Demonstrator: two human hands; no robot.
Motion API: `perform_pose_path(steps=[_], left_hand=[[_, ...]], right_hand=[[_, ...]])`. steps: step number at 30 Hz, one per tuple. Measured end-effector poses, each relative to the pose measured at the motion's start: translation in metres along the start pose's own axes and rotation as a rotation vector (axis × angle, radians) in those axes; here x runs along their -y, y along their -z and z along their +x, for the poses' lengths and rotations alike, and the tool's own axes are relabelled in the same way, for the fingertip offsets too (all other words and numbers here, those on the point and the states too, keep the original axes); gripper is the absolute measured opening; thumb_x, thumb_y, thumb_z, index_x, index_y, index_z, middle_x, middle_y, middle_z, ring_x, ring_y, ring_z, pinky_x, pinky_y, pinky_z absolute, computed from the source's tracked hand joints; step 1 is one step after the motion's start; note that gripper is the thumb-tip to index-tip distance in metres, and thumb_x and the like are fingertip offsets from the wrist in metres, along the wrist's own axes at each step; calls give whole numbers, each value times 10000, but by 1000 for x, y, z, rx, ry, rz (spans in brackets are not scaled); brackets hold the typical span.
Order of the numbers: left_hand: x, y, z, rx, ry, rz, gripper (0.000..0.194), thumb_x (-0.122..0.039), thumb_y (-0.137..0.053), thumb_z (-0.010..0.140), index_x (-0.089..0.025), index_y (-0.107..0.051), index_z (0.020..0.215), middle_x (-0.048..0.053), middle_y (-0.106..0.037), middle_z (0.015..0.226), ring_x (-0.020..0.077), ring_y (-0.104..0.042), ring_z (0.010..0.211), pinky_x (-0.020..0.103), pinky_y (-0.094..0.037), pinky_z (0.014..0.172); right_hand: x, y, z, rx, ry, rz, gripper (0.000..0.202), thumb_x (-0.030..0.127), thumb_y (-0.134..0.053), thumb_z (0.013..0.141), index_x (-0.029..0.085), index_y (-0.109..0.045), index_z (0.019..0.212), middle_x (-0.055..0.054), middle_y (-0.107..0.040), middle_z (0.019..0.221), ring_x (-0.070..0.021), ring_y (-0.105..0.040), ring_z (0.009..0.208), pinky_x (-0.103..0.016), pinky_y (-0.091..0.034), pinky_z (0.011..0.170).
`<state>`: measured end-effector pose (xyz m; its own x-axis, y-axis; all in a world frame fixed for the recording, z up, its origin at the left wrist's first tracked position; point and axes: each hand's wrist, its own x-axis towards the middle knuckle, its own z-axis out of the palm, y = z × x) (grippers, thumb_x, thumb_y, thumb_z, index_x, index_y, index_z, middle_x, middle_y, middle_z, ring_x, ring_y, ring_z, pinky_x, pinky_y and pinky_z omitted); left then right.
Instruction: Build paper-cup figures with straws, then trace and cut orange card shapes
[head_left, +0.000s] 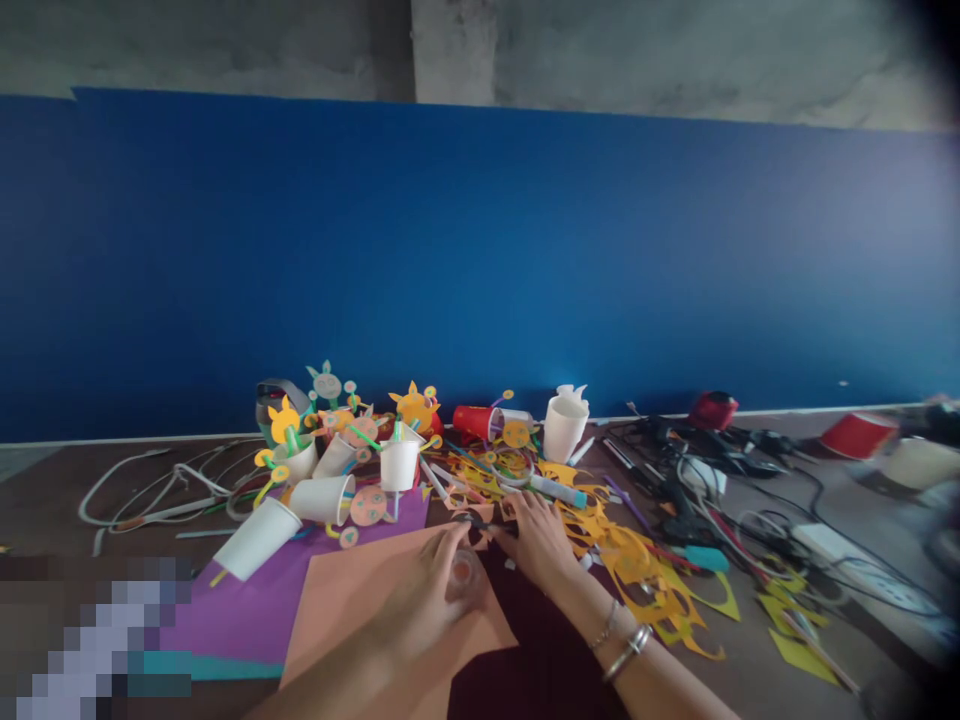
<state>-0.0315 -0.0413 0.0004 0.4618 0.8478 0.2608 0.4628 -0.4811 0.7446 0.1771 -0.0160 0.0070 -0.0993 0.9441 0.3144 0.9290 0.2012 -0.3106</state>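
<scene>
Over an orange-pink paper sheet [337, 600], my left hand [431, 590] is closed, with a small round clear item [463, 572] at its palm; what its fingertips pinch is too small to name. My right hand [536, 540] is closed near it, its fingers around a dark tool [480, 523] that looks like scissors. Small orange-pink paper pieces [457, 495] lie just beyond the fingertips. Under the sheet spreads purple paper [247, 600]. A dark maroon sheet [525, 685] shows between my forearms.
White cups [256, 538] with paper animal faces [285, 418] stand and lie at back left. Orange paper scraps [630, 560] cover the middle right, beside a glue stick [559, 491]. Cables, a power strip [862, 568] and a red cup [859, 435] are at right. A blue wall [480, 250] stands behind.
</scene>
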Motion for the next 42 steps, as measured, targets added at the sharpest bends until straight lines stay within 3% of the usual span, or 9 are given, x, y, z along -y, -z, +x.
perform_pose_path(steps=[9, 12, 16, 21, 27, 33, 37, 40, 42], left_hand=[[3, 0, -10, -114, -25, 56, 879, -333, -819, 606, -269, -369, 1358, 117, -505, 1314, 303, -477, 1226, 451, -422, 1011], [-2, 7, -11, -97, -28, 110, 710, -286, -718, 708, -247, -398, 1340, 119, -552, 1263, 293, -524, 1168, 454, -436, 988], [-7, 11, -11, -40, -54, 138, 531, -287, -640, 772, -249, -469, 1273, 102, -572, 1253, 281, -528, 1164, 433, -432, 989], [-3, 10, -8, 20, -7, 150, 603, -358, -704, 717, -245, -478, 1265, 108, -583, 1235, 303, -536, 1140, 446, -437, 966], [-1, 16, -3, 71, -6, 125, 638, -418, -706, 714, -246, -468, 1281, 109, -560, 1270, 304, -506, 1174, 446, -409, 991], [-4, 17, 0, 95, 0, 133, 694, -414, -756, 646, -223, -487, 1256, 128, -540, 1291, 334, -475, 1203, 472, -378, 1019], [-2, 23, 11, 2, -21, 146, 699, -427, -698, 722, -248, -397, 1327, 109, -518, 1307, 296, -506, 1172, 421, -435, 969], [3, 33, 33, -239, -62, 384, 478, -336, -556, 848, -237, -425, 1297, 108, -553, 1239, 297, -502, 1153, 452, -408, 963], [9, 38, 49, -361, -21, 601, 602, -376, -598, 812, -160, -392, 1335, 165, -553, 1229, 364, -486, 1148, 500, -404, 920]], right_hand=[[12, 11, -3, -38, 118, 145, 99, 172, -517, 843, 209, -609, 841, -51, -636, 914, -227, -544, 926, -315, -367, 827], [15, 12, -4, -38, 151, 177, 118, 141, -519, 827, 213, -614, 835, -41, -643, 905, -223, -544, 920, -314, -367, 834], [9, 9, 0, -58, 68, 144, 149, 158, -506, 841, 210, -640, 806, -42, -657, 886, -220, -556, 908, -312, -368, 813], [-14, 14, 15, -103, -73, 69, 185, 192, -507, 852, 213, -680, 790, -40, -682, 852, -213, -588, 870, -297, -365, 772], [-30, 29, 40, 63, -153, -91, 236, 205, -487, 852, 236, -715, 801, -28, -717, 851, -205, -624, 849, -283, -372, 730], [-16, 20, 62, 177, -84, -152, 179, 167, -559, 771, 204, -730, 729, -84, -728, 816, -239, -642, 851, -312, -393, 777], [-4, 12, 70, 226, -61, -179, 153, 177, -569, 768, 166, -720, 749, -137, -720, 858, -267, -641, 879, -331, -413, 795], [-1, 10, 72, 231, -57, -184, 150, 184, -558, 783, 140, -700, 797, -171, -695, 956, -293, -614, 971, -340, -417, 817], [-1, 11, 71, 229, -67, -181, 172, 175, -557, 777, 115, -674, 889, -189, -681, 982, -306, -614, 972, -349, -429, 800]])
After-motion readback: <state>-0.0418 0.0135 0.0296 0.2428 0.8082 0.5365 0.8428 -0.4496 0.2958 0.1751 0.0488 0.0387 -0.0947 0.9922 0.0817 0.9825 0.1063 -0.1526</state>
